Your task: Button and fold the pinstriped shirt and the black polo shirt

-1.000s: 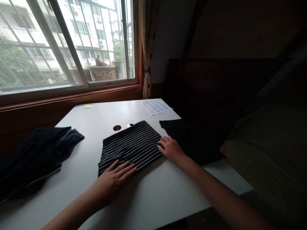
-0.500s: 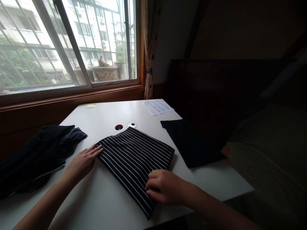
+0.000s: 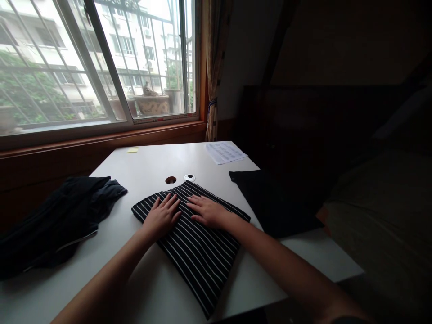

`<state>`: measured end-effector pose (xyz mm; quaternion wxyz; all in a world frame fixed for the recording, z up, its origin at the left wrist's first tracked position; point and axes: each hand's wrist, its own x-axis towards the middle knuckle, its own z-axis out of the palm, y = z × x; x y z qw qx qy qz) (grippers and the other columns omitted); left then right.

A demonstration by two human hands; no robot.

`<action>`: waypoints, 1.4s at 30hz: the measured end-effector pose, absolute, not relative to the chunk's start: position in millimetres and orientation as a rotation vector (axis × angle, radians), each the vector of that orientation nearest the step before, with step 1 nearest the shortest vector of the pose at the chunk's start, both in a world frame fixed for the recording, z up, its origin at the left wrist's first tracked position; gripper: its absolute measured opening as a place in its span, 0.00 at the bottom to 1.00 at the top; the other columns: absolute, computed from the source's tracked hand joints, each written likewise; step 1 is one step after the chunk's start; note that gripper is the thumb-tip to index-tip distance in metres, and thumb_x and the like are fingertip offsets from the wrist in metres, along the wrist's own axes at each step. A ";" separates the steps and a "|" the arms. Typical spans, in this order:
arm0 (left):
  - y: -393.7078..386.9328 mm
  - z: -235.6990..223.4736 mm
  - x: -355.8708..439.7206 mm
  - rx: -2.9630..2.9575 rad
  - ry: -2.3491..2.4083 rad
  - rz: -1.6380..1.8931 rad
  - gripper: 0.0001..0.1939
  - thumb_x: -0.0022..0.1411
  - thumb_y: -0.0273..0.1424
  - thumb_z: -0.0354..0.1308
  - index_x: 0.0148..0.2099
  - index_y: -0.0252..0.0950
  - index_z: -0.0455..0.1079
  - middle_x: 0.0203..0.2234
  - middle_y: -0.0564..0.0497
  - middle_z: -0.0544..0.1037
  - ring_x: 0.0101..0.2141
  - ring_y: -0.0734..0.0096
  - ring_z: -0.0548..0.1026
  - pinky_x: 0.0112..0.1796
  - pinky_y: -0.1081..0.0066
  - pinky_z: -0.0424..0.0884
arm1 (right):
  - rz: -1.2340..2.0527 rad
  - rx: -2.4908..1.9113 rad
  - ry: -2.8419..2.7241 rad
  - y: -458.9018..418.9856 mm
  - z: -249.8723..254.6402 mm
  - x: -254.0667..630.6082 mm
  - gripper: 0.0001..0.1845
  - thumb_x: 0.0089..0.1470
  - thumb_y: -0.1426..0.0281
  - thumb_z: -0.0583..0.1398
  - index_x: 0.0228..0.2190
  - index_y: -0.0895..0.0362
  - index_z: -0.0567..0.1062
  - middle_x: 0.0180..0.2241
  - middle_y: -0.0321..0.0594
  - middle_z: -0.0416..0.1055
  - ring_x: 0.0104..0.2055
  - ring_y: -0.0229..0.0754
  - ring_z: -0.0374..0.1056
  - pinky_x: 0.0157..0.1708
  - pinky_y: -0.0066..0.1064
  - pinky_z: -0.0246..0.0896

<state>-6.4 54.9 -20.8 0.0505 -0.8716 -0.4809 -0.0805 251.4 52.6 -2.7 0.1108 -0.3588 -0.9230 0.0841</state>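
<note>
A black garment with white stripes (image 3: 199, 252), folded into a flat four-sided shape, lies on the white table (image 3: 151, 162). My left hand (image 3: 161, 215) rests palm down on its upper left part, fingers spread. Close beside it, my right hand (image 3: 206, 210) is also laid flat on the stripes, fingers stretched out toward the left hand. Neither hand grips the cloth. What kind of garment it is cannot be made out from the fold.
A rumpled dark garment (image 3: 57, 220) lies at the left. A dark folded cloth (image 3: 270, 202) is at the right edge, near a person in dim light (image 3: 364, 211). Printed papers (image 3: 224, 153), a yellow note (image 3: 132, 149) and a round table hole (image 3: 171, 180) are farther back.
My left hand has slid right from the garment's left corner onto its middle. My right hand has left the lower right edge, opened and moved up beside the left one.
</note>
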 end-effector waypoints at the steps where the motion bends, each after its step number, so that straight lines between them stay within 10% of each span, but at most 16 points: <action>1: 57.6 -22.6 -6.9 -2.642 -1.485 -0.232 0.28 0.72 0.46 0.44 0.70 0.44 0.58 0.69 0.49 0.57 0.69 0.55 0.51 0.67 0.45 0.45 | 0.243 -1.092 -2.724 60.4 -6.2 252.8 0.32 0.68 0.54 0.51 0.66 0.56 0.60 0.70 0.44 0.50 0.72 0.47 0.42 0.70 0.45 0.38; 42: 84.3 -32.4 -80.9 -2.488 -1.966 -0.137 0.33 0.72 0.51 0.36 0.74 0.47 0.44 0.71 0.51 0.51 0.70 0.49 0.46 0.64 0.42 0.49 | 0.269 -1.622 -2.467 59.6 -30.6 318.1 0.37 0.67 0.50 0.42 0.69 0.55 0.53 0.71 0.40 0.45 0.73 0.47 0.39 0.70 0.45 0.34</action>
